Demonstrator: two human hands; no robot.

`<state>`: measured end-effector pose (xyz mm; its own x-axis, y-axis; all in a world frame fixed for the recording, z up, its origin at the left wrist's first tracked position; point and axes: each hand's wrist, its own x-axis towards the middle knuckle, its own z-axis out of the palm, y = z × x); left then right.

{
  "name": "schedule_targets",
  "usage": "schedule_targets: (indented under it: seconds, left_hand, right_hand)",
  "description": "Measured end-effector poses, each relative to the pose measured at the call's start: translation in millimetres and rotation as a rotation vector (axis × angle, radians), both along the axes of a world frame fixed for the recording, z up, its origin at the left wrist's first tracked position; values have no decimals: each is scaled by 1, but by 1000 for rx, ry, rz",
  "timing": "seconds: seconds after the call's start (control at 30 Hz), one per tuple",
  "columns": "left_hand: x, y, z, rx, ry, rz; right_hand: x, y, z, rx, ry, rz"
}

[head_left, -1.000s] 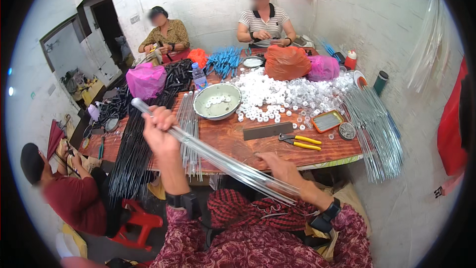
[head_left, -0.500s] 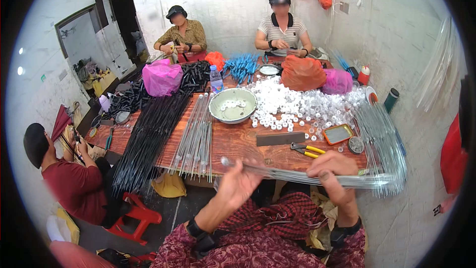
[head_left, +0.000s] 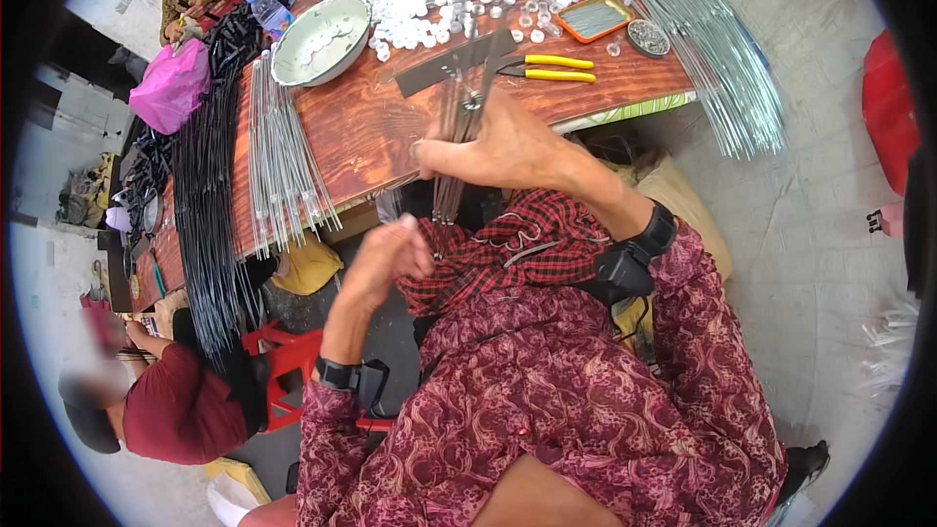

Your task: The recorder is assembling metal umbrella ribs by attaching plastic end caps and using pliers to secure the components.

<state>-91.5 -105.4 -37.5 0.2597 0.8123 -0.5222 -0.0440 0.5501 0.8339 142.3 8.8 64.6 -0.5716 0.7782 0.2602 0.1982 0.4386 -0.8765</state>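
My right hand is closed round a bundle of thin grey rods, held nearly upright in front of the table edge. The upper ends of the rods are smeared by motion. Below and to the left is my left hand, apart from the right one and close to the lower ends of the rods. Its fingers are blurred, so their grip cannot be made out. Just beyond the bundle lie a flat dark bar and yellow-handled pliers on the wooden table.
Many white caps are heaped behind a pale bowl. Bundles of silver rods and black rods overhang the table's front. More rods lie at right, beside an orange-rimmed tray. Co-workers sit at left.
My view has tilted down and turned. The rods have swung from lying level across both hands to nearly upright in my right hand. My left hand has come away from their end.
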Motion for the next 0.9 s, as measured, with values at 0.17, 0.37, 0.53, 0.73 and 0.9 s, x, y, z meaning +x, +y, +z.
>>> schedule_targets:
  seconds: [0.17,0.37,0.53,0.73,0.9]
  left_hand:
    - [32,19,89,598,43,307]
    - [46,30,130,963,211,257]
    - [40,34,130,869,73,314]
    - [31,32,128,857,148,327]
    - [24,27,126,873,104,312]
  right_hand:
    - [-16,-1,3,14,-49,16]
    - [-37,-4,6,114,170,141]
    - [-41,4,13,98,-113,204]
    - [-43,4,10,187,-128,293]
    - [-37,3,12,210,-188,284]
